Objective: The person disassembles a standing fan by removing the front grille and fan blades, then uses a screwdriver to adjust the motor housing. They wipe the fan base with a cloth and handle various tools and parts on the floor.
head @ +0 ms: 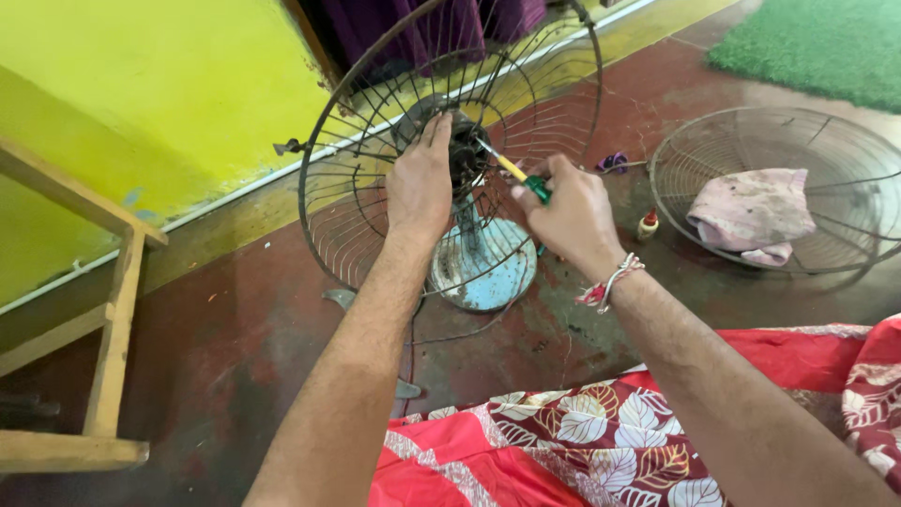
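Now, left hand [419,183] flat on fan motor [466,150], right hand [568,216] gripping screwdriver [514,171], tip at motor

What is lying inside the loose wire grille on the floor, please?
A crumpled pink cloth lies inside the grille. Whatever is under the cloth is covered and cannot be seen.

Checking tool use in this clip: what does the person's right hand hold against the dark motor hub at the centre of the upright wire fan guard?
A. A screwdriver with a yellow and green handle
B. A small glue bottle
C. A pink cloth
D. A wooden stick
A: the right hand grips a screwdriver with a yellow and green handle, its tip at the dark motor hub, while the left hand steadies the hub.
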